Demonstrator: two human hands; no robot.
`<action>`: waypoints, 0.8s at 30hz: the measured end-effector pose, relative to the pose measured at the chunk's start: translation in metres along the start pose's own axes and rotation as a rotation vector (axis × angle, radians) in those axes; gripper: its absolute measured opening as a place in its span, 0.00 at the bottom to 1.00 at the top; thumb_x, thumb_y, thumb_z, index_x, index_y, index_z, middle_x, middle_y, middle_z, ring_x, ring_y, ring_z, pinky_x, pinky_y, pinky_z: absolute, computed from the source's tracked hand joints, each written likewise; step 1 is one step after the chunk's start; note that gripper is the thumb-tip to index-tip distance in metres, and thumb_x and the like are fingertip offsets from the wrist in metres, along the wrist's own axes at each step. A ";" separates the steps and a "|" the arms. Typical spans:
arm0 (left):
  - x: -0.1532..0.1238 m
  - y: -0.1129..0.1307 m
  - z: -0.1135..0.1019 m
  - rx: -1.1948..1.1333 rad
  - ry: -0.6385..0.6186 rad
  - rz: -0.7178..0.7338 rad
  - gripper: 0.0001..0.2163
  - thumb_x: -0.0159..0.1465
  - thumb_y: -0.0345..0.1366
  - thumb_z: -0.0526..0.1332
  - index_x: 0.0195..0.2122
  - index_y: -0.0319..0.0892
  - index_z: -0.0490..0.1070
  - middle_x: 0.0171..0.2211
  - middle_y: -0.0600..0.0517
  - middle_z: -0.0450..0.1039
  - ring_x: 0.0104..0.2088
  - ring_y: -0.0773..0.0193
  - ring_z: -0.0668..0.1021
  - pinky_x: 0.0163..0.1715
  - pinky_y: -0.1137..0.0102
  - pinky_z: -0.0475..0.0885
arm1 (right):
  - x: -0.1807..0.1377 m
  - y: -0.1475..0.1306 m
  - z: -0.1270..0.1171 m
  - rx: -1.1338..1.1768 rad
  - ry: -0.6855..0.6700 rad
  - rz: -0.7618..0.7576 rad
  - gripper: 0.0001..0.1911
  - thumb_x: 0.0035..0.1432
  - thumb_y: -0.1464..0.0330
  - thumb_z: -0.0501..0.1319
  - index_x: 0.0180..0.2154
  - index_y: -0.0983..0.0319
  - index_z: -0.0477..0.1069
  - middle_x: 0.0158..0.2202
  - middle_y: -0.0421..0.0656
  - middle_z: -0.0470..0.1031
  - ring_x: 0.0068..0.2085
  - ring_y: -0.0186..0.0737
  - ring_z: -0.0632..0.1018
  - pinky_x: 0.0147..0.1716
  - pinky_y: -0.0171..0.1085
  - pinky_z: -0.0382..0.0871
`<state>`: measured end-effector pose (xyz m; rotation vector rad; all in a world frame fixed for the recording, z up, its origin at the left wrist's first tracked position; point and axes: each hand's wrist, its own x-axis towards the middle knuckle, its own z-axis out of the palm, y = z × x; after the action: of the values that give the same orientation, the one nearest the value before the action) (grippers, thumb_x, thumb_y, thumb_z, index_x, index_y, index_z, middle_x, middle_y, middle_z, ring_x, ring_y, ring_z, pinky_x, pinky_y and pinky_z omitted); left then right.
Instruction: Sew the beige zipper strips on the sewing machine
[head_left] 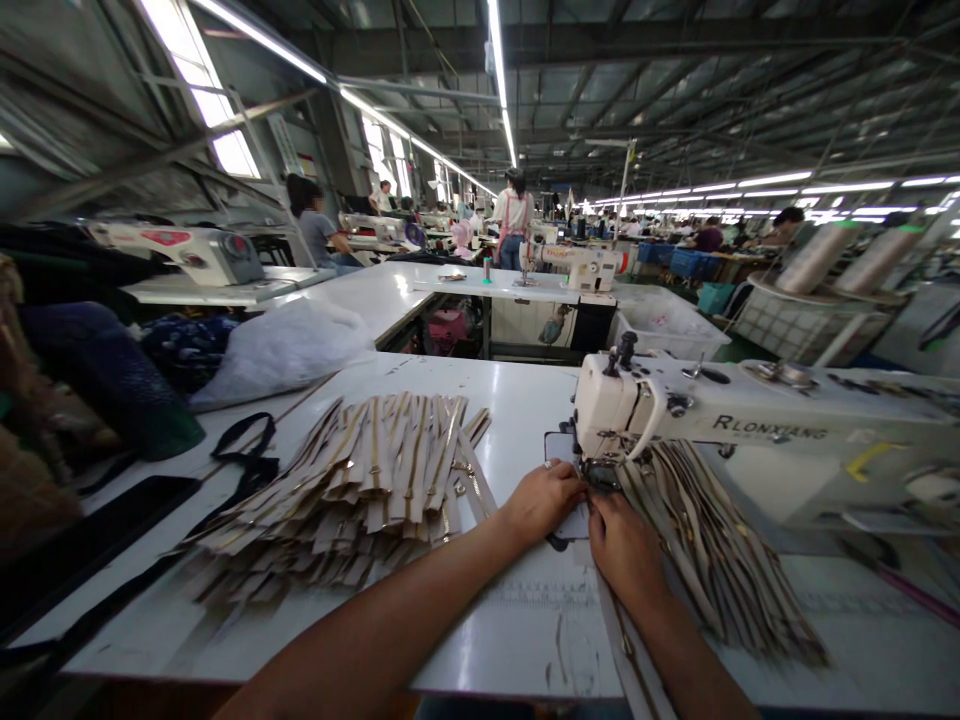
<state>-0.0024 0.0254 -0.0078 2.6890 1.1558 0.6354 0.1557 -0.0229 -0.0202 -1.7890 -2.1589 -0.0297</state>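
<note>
Both hands meet at the presser foot of a white sewing machine (626, 405). My left hand (546, 497), a ring on one finger, has its fingers bent and pressed together at the foot; what lies under the fingertips is hidden. My right hand (626, 540) pinches a beige zipper (630, 655) close to the foot, and the zipper's length trails beneath the wrist toward the table's front edge. A large heap of beige zippers with gold teeth (375, 470) lies left of my hands. More zippers (720, 550) hang in a row behind the foot, under the machine's arm.
A black strap (244, 490) runs along the table's left side. Behind it sits a white plastic bag (289, 345). A white bin (667, 320) and another sewing machine (581, 265) stand ahead. Thread cones (817, 255) rise at right. Several people work farther off.
</note>
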 end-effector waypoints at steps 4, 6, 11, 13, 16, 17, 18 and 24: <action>-0.001 -0.001 -0.005 0.049 -0.012 0.073 0.12 0.70 0.38 0.53 0.50 0.50 0.74 0.41 0.50 0.71 0.41 0.61 0.73 0.44 0.67 0.70 | -0.008 0.003 -0.005 0.055 0.008 -0.036 0.18 0.65 0.72 0.47 0.47 0.63 0.74 0.42 0.48 0.78 0.41 0.44 0.79 0.40 0.39 0.70; -0.002 -0.001 -0.006 0.067 -0.025 0.094 0.12 0.70 0.37 0.53 0.50 0.51 0.74 0.40 0.50 0.71 0.42 0.61 0.73 0.43 0.67 0.70 | -0.018 0.007 -0.006 0.107 0.023 -0.036 0.18 0.64 0.72 0.48 0.47 0.64 0.73 0.42 0.48 0.78 0.42 0.44 0.79 0.42 0.39 0.70; -0.003 0.000 -0.006 0.101 -0.034 0.096 0.13 0.70 0.35 0.53 0.51 0.51 0.74 0.41 0.50 0.70 0.42 0.60 0.72 0.44 0.67 0.69 | -0.045 0.015 -0.003 0.199 0.105 -0.033 0.16 0.63 0.71 0.50 0.47 0.65 0.72 0.39 0.49 0.78 0.40 0.44 0.78 0.42 0.40 0.70; -0.003 0.001 -0.006 0.099 -0.035 0.090 0.13 0.70 0.35 0.53 0.51 0.51 0.73 0.41 0.50 0.70 0.42 0.60 0.72 0.45 0.67 0.69 | -0.049 0.016 -0.001 0.225 0.124 -0.050 0.16 0.64 0.71 0.49 0.46 0.66 0.73 0.38 0.48 0.77 0.39 0.43 0.78 0.42 0.40 0.70; -0.003 0.001 -0.006 0.100 -0.039 0.080 0.13 0.70 0.35 0.54 0.50 0.51 0.74 0.41 0.50 0.70 0.42 0.60 0.72 0.44 0.67 0.68 | -0.050 0.015 -0.001 0.235 0.127 -0.085 0.16 0.64 0.72 0.49 0.44 0.65 0.74 0.37 0.47 0.76 0.39 0.42 0.78 0.41 0.40 0.70; -0.003 0.002 -0.006 0.102 -0.039 0.079 0.12 0.70 0.35 0.54 0.49 0.50 0.74 0.41 0.50 0.71 0.42 0.60 0.72 0.44 0.67 0.69 | -0.049 0.014 -0.002 0.230 0.123 -0.096 0.16 0.64 0.72 0.49 0.44 0.65 0.74 0.36 0.47 0.76 0.38 0.42 0.78 0.41 0.40 0.70; -0.003 0.002 -0.007 0.104 -0.038 0.080 0.12 0.69 0.35 0.54 0.49 0.50 0.75 0.41 0.50 0.71 0.42 0.60 0.72 0.44 0.67 0.69 | -0.049 0.014 -0.003 0.224 0.118 -0.103 0.16 0.64 0.73 0.49 0.43 0.65 0.75 0.36 0.47 0.76 0.38 0.42 0.78 0.41 0.39 0.70; -0.003 0.004 -0.009 0.079 -0.028 0.100 0.12 0.70 0.35 0.53 0.48 0.46 0.75 0.40 0.49 0.73 0.42 0.60 0.74 0.44 0.68 0.69 | -0.047 0.011 -0.005 0.192 0.064 -0.092 0.17 0.64 0.74 0.48 0.43 0.65 0.75 0.36 0.47 0.76 0.38 0.41 0.78 0.40 0.38 0.70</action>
<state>-0.0061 0.0201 0.0006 2.8277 1.0674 0.5763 0.1750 -0.0662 -0.0299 -1.5613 -2.1195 0.0934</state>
